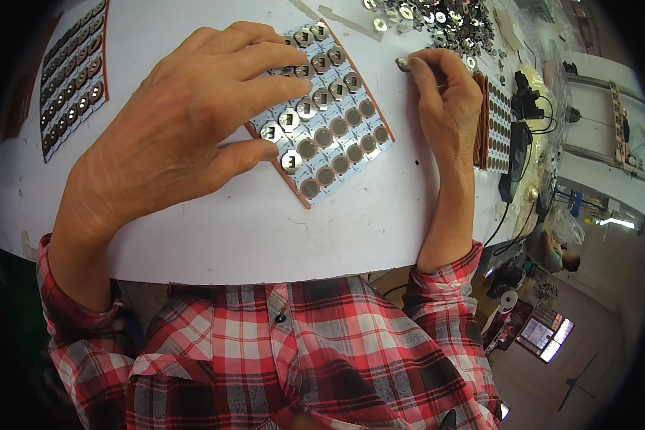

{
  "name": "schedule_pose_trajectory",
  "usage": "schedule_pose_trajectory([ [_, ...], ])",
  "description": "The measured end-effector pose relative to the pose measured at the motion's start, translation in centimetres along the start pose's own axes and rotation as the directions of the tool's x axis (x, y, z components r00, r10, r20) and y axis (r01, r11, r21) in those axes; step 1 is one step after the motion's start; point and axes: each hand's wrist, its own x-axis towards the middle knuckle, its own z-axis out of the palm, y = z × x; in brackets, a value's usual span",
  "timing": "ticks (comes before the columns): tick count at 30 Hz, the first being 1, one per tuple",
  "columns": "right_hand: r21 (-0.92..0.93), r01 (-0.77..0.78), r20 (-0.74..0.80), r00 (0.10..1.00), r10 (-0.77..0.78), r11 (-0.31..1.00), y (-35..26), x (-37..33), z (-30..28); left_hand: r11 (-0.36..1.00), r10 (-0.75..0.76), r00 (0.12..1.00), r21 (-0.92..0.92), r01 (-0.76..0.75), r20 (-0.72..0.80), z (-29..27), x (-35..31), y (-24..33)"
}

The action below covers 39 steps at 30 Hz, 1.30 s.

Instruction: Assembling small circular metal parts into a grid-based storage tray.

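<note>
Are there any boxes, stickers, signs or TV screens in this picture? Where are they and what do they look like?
Screen: low on the right, down on the floor beyond the white table; a tilted rectangle, glowing pale with small coloured patches.
Clear plastic bag: top right corner of the table, crinkled and see-through.
No signs or stickers are clear enough to tell.

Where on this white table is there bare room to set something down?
Bare white table lies along the near edge, below the left hand and the panel of round pieces. Another patch sits between the left tray and that hand. The far right, by the loose metal pieces, is crowded.
</note>
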Motion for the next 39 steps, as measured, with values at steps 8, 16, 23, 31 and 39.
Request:
schedule_pose_trajectory([
  [8,0.019,0.015,0.056,0.998,-0.016,1.000,-1.9,-0.1,-0.1,0.999,0.013,1.000,0.049,-0.014,0.012,-0.1,0.3,0.4],
  [16,0.323,-0.187,0.151,0.978,0.144,0.928,-1.4,0.0,-0.9,0.992,0.060,0.986,-0.117,-0.042,0.155,-2.2,1.3,0.2],
  [23,0.681,-0.385,0.491,0.871,0.001,0.624,-5.8,-2.2,-1.9,0.990,0.096,0.991,-0.111,-0.086,0.093,-1.9,0.8,0.1],
  [31,0.548,-0.511,0.615,0.783,0.095,0.662,-8.1,-3.4,-0.9,0.983,0.141,0.989,-0.123,-0.135,0.039,-1.6,0.4,-0.5],
  [39,0.484,-0.360,0.596,0.803,0.001,0.798,-7.8,-3.7,-1.0,0.984,0.125,0.992,-0.131,-0.120,0.034,-1.4,0.3,-0.4],
])
